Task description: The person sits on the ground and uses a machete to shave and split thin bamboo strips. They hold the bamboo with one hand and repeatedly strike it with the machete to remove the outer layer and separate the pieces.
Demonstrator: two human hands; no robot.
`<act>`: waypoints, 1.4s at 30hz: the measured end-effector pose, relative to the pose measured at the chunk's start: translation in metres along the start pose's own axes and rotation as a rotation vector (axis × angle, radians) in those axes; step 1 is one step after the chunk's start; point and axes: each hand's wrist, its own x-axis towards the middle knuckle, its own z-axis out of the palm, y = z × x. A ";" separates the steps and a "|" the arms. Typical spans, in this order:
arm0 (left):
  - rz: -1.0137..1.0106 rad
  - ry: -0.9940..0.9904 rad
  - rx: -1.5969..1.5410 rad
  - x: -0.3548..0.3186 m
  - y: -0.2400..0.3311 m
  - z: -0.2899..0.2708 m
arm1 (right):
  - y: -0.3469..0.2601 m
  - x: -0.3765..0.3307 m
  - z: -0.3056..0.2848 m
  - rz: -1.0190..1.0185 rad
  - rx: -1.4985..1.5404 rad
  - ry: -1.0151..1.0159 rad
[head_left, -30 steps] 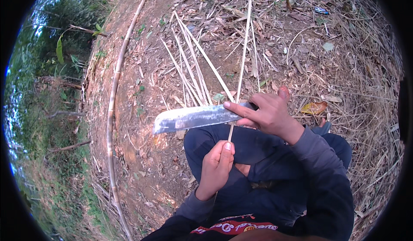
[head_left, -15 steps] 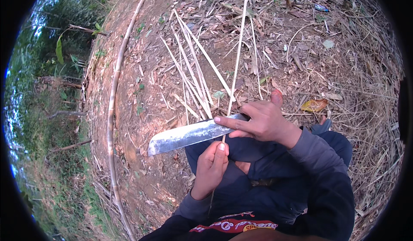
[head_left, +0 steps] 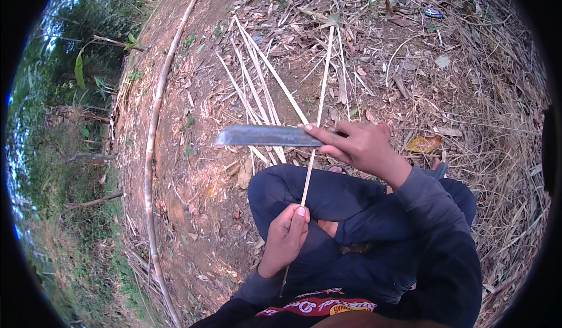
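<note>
My left hand (head_left: 285, 237) is closed in a pinch on the near end of a thin pale bamboo strip (head_left: 324, 88), which runs away from me over my knee. My right hand (head_left: 360, 146) grips a machete (head_left: 266, 135); its broad blade points left and lies across the strip. The index finger stretches along the blade, and the handle is hidden in the hand. Beyond the blade, several split bamboo strips (head_left: 281, 84) lie loosely fanned on the ground.
A long bamboo pole (head_left: 154, 132) lies along the left side, with green undergrowth (head_left: 76, 222) past it. Dry leaves and straw (head_left: 497, 123) cover the ground at right. A yellow-brown leaf (head_left: 424, 145) lies near my right hand. My crossed legs (head_left: 345, 193) are in front of me.
The machete has moved away from me along the strip, and its blade has turned level. My left hand has drawn slightly nearer, pulling the strip toward me.
</note>
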 end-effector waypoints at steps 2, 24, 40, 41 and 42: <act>-0.023 0.030 -0.030 0.003 0.003 -0.006 | -0.023 0.001 0.001 -0.165 0.060 -0.012; -0.156 -0.016 -0.017 -0.084 0.000 -0.038 | 0.172 -0.035 -0.027 0.872 -0.078 0.304; -0.058 -0.113 -0.021 0.022 0.012 0.013 | 0.020 0.017 -0.018 0.888 1.059 0.054; -0.047 -0.114 -0.012 0.023 0.008 0.015 | 0.022 0.015 -0.020 0.883 1.117 0.056; -0.027 -0.111 0.003 0.025 0.006 0.015 | 0.023 0.016 -0.021 0.865 1.179 0.062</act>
